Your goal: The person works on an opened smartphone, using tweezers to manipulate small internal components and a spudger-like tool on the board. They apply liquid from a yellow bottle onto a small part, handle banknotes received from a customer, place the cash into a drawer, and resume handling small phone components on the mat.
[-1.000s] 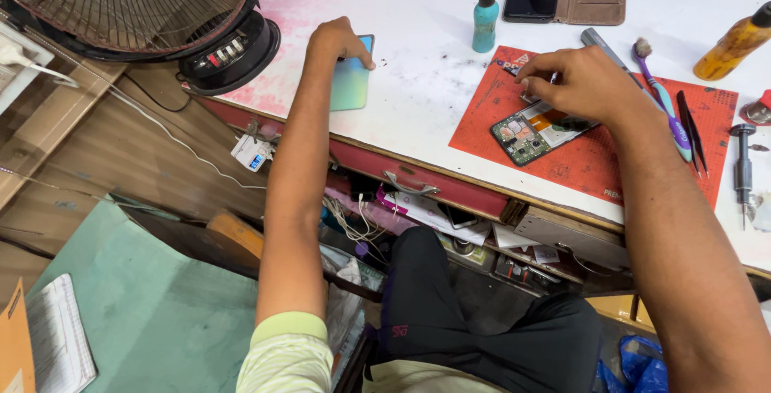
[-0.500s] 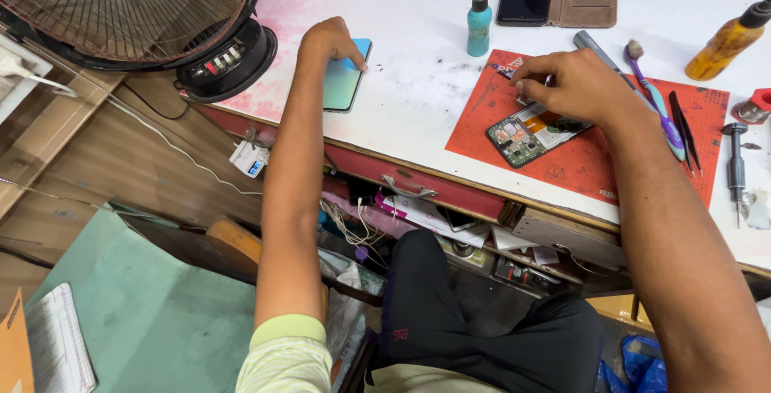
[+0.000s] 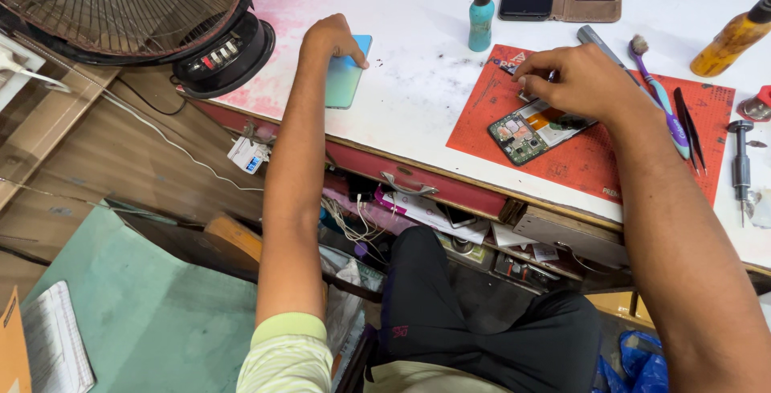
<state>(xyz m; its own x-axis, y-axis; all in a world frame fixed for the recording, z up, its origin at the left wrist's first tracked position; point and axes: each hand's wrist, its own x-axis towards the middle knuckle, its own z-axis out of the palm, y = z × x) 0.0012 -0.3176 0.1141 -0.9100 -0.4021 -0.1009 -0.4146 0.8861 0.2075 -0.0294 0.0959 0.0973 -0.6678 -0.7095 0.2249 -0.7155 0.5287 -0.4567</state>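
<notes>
Plainly, the weak spot is the back cover (image 3: 347,72), a blue-green panel lying close to the near edge of the white worktop (image 3: 418,40). The left hand (image 3: 333,40) rests curled on its top end with fingers pressing down; a careless drag toward the edge could tip it off to the floor. The right hand (image 3: 574,80) has its fingers bunched over the opened phone (image 3: 530,132) on the red mat (image 3: 594,152), seemingly pinching something small, though what is hidden. A slip there could scratch the bare circuit board or flick a tiny part away.

Around it, tweezers (image 3: 689,124), a toothbrush (image 3: 658,88) and a screwdriver (image 3: 740,160) lie just right of that hand, easy to knock. A teal bottle (image 3: 480,12) stands between the hands, and an amber bottle (image 3: 732,40) sits farther right. A fan (image 3: 144,8) crowds the left corner.
</notes>
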